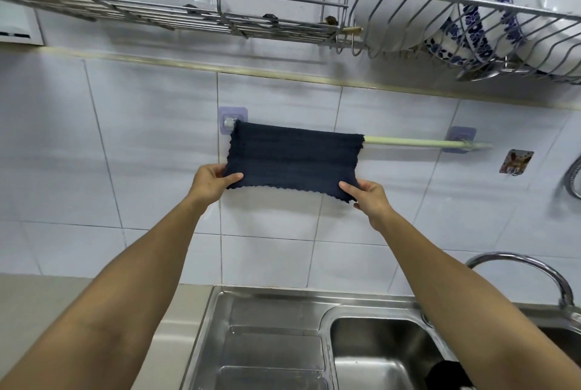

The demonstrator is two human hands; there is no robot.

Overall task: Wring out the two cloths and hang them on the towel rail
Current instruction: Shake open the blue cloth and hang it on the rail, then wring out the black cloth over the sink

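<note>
A dark navy cloth is draped over the left half of the pale green towel rail on the tiled wall. My left hand pinches its lower left corner and my right hand pinches its lower right corner, holding the bottom edge spread flat. A dark shape lies in the sink basin at the bottom right, partly hidden behind my right forearm; I cannot tell whether it is the second cloth.
A steel sink with a drainboard sits below, and a curved tap stands at the right. Overhead, a wire dish rack holds white and blue-patterned plates. A small sticker hook is right of the rail.
</note>
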